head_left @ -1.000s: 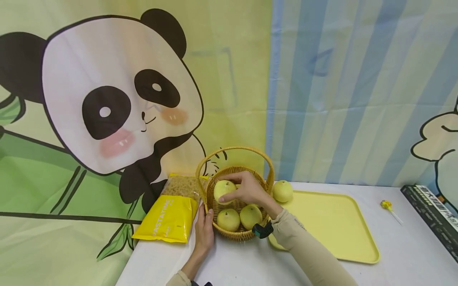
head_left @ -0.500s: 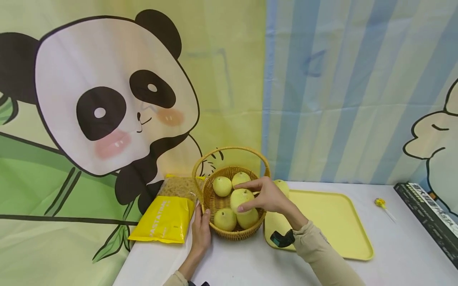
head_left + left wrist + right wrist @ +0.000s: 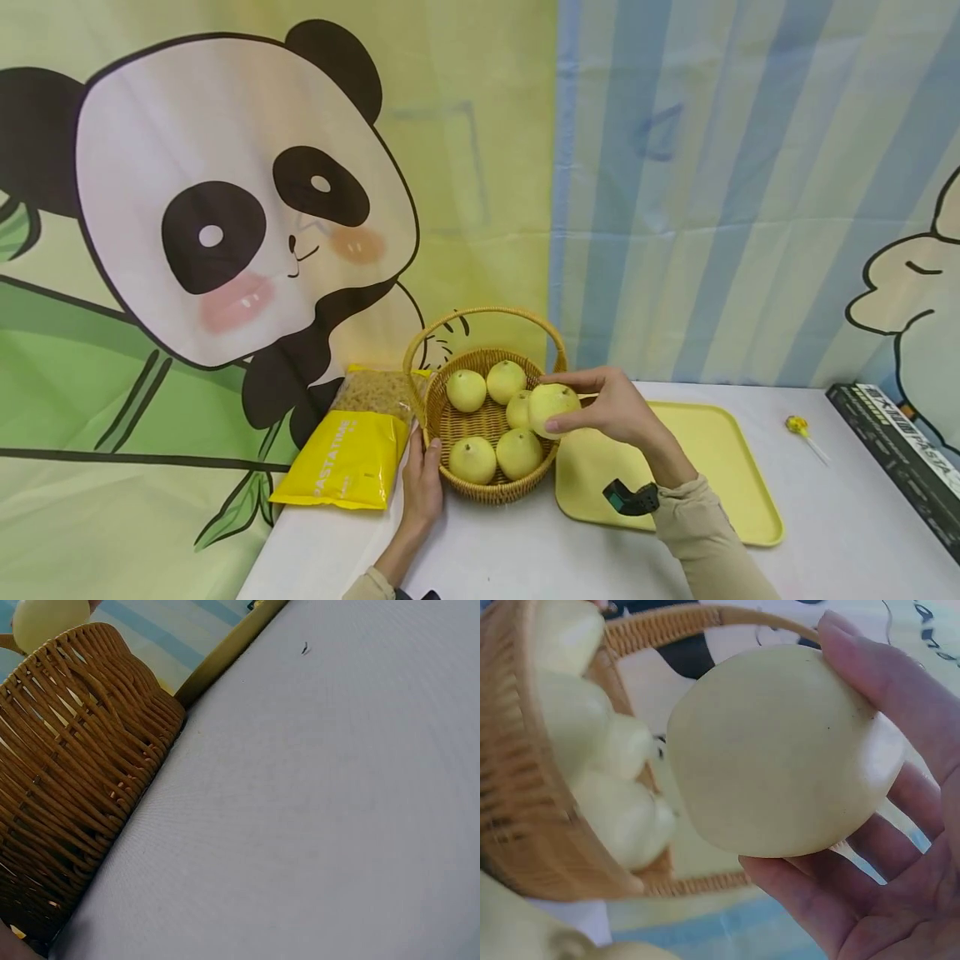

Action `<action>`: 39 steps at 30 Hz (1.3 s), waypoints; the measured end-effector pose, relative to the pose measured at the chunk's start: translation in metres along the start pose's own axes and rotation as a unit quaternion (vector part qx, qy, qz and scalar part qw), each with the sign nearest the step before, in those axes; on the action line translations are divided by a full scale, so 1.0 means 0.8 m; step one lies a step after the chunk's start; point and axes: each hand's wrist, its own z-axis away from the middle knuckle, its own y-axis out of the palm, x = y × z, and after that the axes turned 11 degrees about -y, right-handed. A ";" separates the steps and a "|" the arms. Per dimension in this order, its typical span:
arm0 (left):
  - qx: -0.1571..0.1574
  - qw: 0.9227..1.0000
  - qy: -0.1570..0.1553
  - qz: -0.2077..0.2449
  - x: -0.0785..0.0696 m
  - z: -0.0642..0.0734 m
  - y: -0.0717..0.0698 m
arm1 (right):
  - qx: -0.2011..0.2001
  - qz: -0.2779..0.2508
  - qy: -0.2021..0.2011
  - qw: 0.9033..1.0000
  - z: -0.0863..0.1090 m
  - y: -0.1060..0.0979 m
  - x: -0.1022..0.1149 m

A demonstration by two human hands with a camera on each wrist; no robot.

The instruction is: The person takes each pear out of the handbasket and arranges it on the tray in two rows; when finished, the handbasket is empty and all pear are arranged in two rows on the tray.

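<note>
My right hand [image 3: 611, 408] holds a pale yellow-green round pear [image 3: 553, 410] between thumb and fingers, level with the right rim of a wicker basket [image 3: 491, 493]. Up close in the right wrist view, the held pear [image 3: 780, 750] stands apart from the basket. Several like pears lie inside, among them a front-left pear [image 3: 472, 460] and a front-right pear [image 3: 519, 454]. My left hand [image 3: 423, 492] rests against the basket's left side, its fingers fairly straight. Only a sliver of that hand shows in the left wrist view, beside the basket's wall [image 3: 75, 750].
A yellow tray [image 3: 720, 467] lies right of the basket, partly behind my right arm. Beyond are a lollipop [image 3: 798, 427] and a black pasta box [image 3: 892, 458]. Left of the basket lie a yellow pasta bag [image 3: 348, 458] and a clear pasta bag [image 3: 378, 392]. A printed curtain hangs behind.
My right hand has moved right with the pear, from over the basket's middle to its right rim. Another basket pear has come into sight. My left hand has stayed at the basket's side.
</note>
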 end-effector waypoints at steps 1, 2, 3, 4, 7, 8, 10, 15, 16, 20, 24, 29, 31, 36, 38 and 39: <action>0.001 1.000 -0.001 0.000 0.000 0.000 0.000 | -0.005 -0.004 0.000 1.000 0.003 -0.005 -0.001; 0.002 1.000 -0.002 0.000 0.000 0.000 0.000 | -0.010 -0.013 0.001 1.000 0.005 -0.009 -0.002; 0.003 1.000 -0.003 0.000 0.001 0.000 0.000 | -0.015 -0.017 0.001 1.000 0.008 -0.013 -0.003; 0.004 1.000 -0.003 0.001 0.001 0.000 0.000 | -0.019 -0.025 0.000 1.000 0.010 -0.017 -0.005; 0.007 1.000 -0.002 0.001 0.000 0.000 0.000 | -0.035 -0.032 -0.002 0.999 0.017 -0.028 -0.010; 0.007 1.000 -0.002 0.002 0.000 0.000 0.000 | -0.041 -0.029 -0.002 0.999 0.019 -0.031 -0.013; 0.007 1.000 0.000 0.000 0.000 0.000 0.000 | -0.052 -0.022 0.000 0.998 0.023 -0.037 -0.017; 0.001 1.000 0.000 -0.008 0.002 -0.001 0.001 | -0.067 0.002 0.014 0.998 0.031 -0.050 -0.031; -0.001 1.000 0.000 -0.010 0.002 0.000 0.001 | -0.070 0.006 0.019 0.997 0.032 -0.052 -0.033; -0.001 1.000 0.002 -0.014 0.003 -0.001 0.002 | -0.088 0.028 0.038 0.995 0.036 -0.063 -0.041; -0.007 1.000 0.007 -0.019 0.002 -0.003 0.001 | -0.103 0.062 0.054 0.991 0.038 -0.073 -0.051; -0.006 1.000 0.005 -0.013 -0.001 -0.002 -0.001 | -0.120 0.114 0.076 0.983 0.044 -0.083 -0.069; -0.004 1.000 0.003 -0.012 -0.001 -0.002 -0.001 | -0.129 0.130 0.080 0.980 0.047 -0.086 -0.079; -0.004 1.000 -0.001 -0.011 -0.001 -0.002 -0.001 | -0.149 0.150 0.079 0.974 0.052 -0.091 -0.105; -0.002 1.000 -0.002 -0.010 -0.001 -0.001 -0.001 | -0.153 0.152 0.079 0.973 0.053 -0.092 -0.114; -0.002 1.000 -0.001 -0.011 -0.001 -0.002 -0.001 | -0.154 0.153 0.079 0.973 0.054 -0.093 -0.118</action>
